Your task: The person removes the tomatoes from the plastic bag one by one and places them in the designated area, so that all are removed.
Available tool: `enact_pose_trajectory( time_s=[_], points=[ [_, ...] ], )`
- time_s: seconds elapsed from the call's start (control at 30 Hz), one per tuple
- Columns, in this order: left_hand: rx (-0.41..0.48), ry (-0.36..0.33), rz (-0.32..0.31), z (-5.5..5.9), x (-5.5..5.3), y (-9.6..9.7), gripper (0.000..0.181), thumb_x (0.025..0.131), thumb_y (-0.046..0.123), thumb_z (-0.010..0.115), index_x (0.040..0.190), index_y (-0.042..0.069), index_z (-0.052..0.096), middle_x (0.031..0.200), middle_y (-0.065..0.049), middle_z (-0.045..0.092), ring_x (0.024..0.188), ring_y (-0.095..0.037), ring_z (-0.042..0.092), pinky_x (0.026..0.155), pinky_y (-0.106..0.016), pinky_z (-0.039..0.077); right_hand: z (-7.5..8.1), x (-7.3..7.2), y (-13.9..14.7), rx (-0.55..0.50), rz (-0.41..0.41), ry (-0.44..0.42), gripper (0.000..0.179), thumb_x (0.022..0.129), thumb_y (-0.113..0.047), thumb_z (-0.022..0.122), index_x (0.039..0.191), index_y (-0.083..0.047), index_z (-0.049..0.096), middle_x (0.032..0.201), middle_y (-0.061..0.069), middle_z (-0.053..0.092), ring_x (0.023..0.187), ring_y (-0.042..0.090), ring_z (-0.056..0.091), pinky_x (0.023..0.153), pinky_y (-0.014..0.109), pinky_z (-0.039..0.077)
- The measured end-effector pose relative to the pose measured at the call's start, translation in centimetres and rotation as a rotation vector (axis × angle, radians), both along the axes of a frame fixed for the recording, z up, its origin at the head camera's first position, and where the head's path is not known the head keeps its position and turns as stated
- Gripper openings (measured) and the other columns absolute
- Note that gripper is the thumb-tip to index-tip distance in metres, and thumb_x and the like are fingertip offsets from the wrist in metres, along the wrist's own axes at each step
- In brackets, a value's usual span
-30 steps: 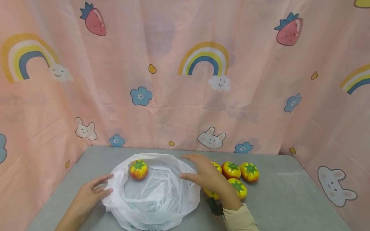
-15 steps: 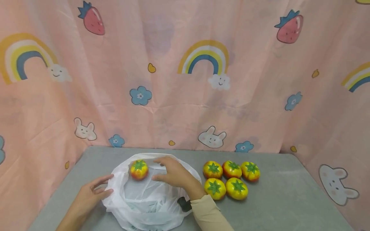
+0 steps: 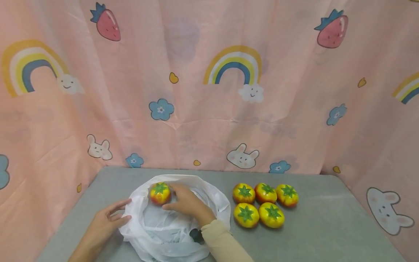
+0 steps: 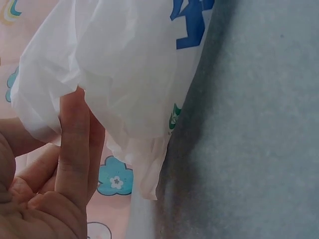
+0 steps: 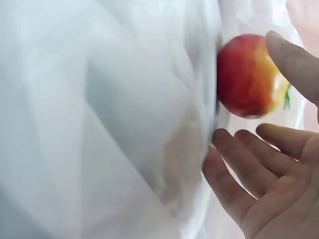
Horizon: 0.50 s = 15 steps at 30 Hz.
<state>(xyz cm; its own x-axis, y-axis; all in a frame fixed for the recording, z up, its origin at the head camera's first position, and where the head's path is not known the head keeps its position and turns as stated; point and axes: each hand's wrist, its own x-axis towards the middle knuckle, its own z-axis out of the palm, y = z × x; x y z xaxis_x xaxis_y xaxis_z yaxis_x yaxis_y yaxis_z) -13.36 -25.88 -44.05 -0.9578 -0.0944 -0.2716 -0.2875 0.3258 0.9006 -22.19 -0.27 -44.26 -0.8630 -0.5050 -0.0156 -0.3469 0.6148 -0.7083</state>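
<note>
A white plastic bag (image 3: 214, 203) lies with its mouth wide open on the grey table. Inside, at its far left, sits a yellow-red tomato (image 3: 160, 193) with a green star-shaped top. My right hand (image 3: 188, 203) is inside the bag's mouth, spread beside that tomato. The right wrist view shows the thumb overlapping the tomato (image 5: 251, 74), while a gap separates the other fingers from it. At the bag's left rim, my left hand (image 3: 106, 222) holds the plastic; in the left wrist view part of the thumb and fingertips (image 4: 75, 109) is hidden by the bag.
Several more tomatoes (image 3: 246, 214) stand in two rows right of the bag. A pink curtain (image 3: 203, 138) with printed pictures hangs behind the table (image 3: 314, 225) and along both sides. A dark wrist camera (image 3: 196, 235) sits under my right wrist.
My right hand has moved left from above the bag's right rim and the tomato rows to beside the tomato in the bag. The left hand stays at the left rim.
</note>
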Motion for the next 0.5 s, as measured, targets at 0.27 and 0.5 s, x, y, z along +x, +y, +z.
enact_pose_trajectory(
  time_s=[0.27, 0.5],
  points=[
    [-0.040, -0.049, 0.033, 0.1, -0.3, 0.2, 0.070, 0.087, 0.024, 0.077, 0.148, 0.011, 0.047, 0.148, -0.022, 0.043, 0.108, -0.015, 0.065, 0.090, -0.029, 0.056, -0.3, 0.0, -0.9, -0.032, 0.002, 0.006, 0.076, 0.081, -0.036, 0.082, 0.147, -0.017, 0.048, 0.141, 0.002, 0.058, 0.125, 0.021, 0.057, 0.110, 0.040, 0.046],
    [-0.057, -0.078, 0.049, 0.0, -0.6, 0.3, 0.069, 0.086, 0.025, 0.078, 0.147, 0.012, 0.048, 0.148, -0.023, 0.042, 0.107, -0.017, 0.065, 0.093, -0.035, 0.057, 0.4, 0.7, -1.6, -0.076, -0.026, -0.053, 0.068, 0.078, -0.033, 0.086, 0.137, -0.019, 0.054, 0.134, -0.002, 0.062, 0.119, 0.019, 0.059, 0.108, 0.038, 0.048]
  ],
)
